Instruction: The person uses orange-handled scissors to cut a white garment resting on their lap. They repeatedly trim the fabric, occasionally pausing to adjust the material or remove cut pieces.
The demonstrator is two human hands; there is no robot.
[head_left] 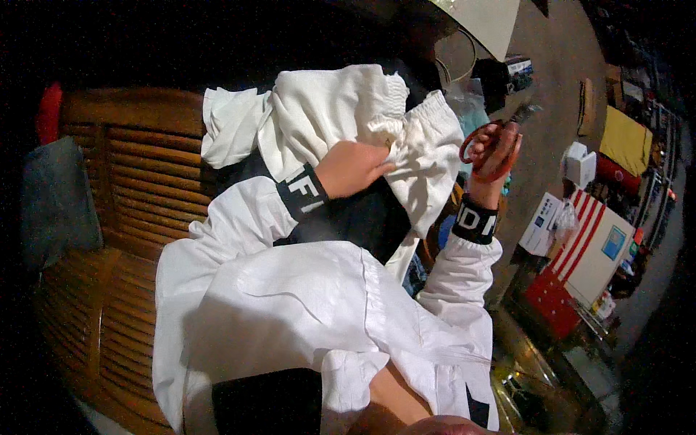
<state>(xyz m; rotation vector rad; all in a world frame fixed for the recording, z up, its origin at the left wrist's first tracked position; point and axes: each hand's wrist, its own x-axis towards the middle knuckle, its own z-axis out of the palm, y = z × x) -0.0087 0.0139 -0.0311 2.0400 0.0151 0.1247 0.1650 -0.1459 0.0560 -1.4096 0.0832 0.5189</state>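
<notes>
Across my lap lies a cream-white garment (pixel 319 109) with gathered elastic edges, bunched in loose folds. My left hand (pixel 355 168) is closed on its cloth near the gathered part, fingers pinched together. Out to the right and apart from the cloth, my right hand (pixel 496 148) grips a pair of scissors (pixel 467 145) by their red handles. The blades point up and away and look dark and blurred. Both my sleeves are white with black cuffs.
A slatted wooden bench (pixel 145 167) stretches along my left, with a grey cloth (pixel 61 203) over its end. To the right on the floor are a white box (pixel 580 165), a yellow cloth (pixel 625 141) and a red-and-white carton (pixel 591 246). A pale tabletop (pixel 486 22) juts in at the top.
</notes>
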